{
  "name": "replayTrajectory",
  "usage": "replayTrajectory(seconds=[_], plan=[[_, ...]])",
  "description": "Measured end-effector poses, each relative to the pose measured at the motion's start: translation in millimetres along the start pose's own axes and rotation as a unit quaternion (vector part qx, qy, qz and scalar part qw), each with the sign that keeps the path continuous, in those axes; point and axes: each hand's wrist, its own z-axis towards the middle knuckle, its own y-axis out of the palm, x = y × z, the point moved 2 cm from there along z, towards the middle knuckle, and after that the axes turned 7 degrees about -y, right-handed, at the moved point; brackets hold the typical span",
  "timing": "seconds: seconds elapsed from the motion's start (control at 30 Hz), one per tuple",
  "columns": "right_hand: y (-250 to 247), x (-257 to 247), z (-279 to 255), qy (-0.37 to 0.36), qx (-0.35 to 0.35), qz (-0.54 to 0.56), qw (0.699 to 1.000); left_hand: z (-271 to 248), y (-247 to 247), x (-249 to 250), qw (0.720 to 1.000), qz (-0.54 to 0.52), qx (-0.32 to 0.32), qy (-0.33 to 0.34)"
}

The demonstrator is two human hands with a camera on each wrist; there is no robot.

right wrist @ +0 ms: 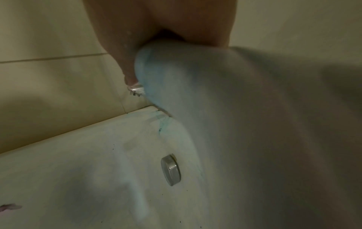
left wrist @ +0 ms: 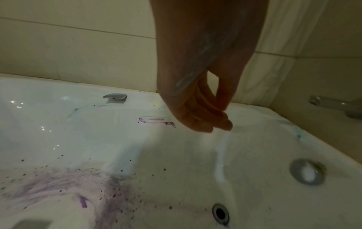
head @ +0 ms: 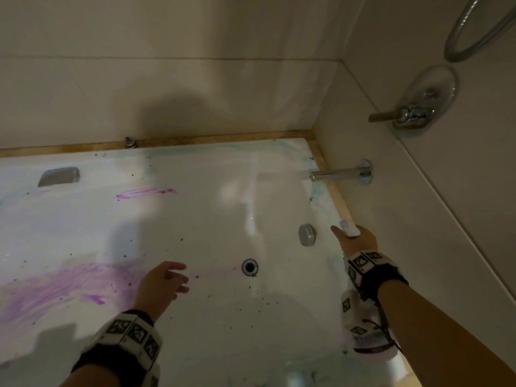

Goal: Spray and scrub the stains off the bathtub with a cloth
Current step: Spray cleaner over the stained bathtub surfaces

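— Gripping what, over on the right?

— Clutching a pale cloth [head: 349,229] in the right hand [head: 358,241], bunched up in the fist, thumb poking out toward the tub. Hanging down from the grip in the right wrist view, blocking most of it.

— Holding it there why?

— Probably lining up on the teal smears [head: 317,191] along the end rim, just ahead of the knuckles, below the spout [head: 339,174]. Sitting close to the overflow knob [head: 306,234] too.

— And the left?

— Hovering with nothing in it. Left hand [head: 162,283] hanging loose, fingers relaxed and slightly curled, above the bathtub [head: 212,219] floor. Likely staying clear while balancing.

— Lying where, the remaining stains?

— Spreading left of that empty hand: a wide purple smear [head: 55,289] on the floor, well apart from the cloth. Showing a smaller purple scribble [head: 145,193] farther up the far wall, plus dark specks near the drain [head: 249,267].

— Spotting a spray bottle anywhere?

— Not seeing one.
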Motion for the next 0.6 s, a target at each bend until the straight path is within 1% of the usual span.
replayTrajectory(seconds=[0.07, 0.13, 0.2, 0.27, 0.33, 0.4, 0.47, 0.53, 0.6], plan=[[-5.4, 13.2, -9.1, 0.026, 0.022, 0.017, 0.999, -7.6, 8.8, -25.8, 0.995, 0.092, -0.048, -0.001], [-8.7, 27.9, -18.9, 0.042, 0.040, 0.037, 0.998, -15.3, 18.1, -57.1, 0.976, 0.202, -0.083, 0.007], [-8.4, 44.2, -25.7, 0.041, 0.049, 0.064, 0.996, -24.9, 27.2, -82.2, 0.954, 0.282, -0.100, 0.014], [-6.5, 59.7, -34.7, 0.031, 0.037, 0.089, 0.995, -33.7, 37.2, -103.6, 0.940, 0.322, -0.111, 0.014], [-4.9, 71.4, -45.3, 0.021, 0.013, 0.105, 0.994, -41.2, 47.3, -119.2, 0.933, 0.339, -0.116, 0.019], [-6.1, 80.0, -56.3, 0.018, 0.018, 0.134, 0.991, -48.9, 58.8, -131.6, 0.926, 0.358, -0.119, 0.018], [-6.5, 92.5, -65.1, 0.026, 0.040, 0.137, 0.989, -59.3, 70.8, -148.5, 0.902, 0.412, -0.125, 0.007], [-8.2, 104.4, -71.2, 0.028, 0.052, 0.113, 0.992, -67.8, 79.8, -162.8, 0.879, 0.457, -0.137, 0.008], [-10.0, 115.3, -76.6, 0.032, 0.059, 0.086, 0.994, -74.4, 86.5, -178.0, 0.857, 0.488, -0.165, -0.002]])
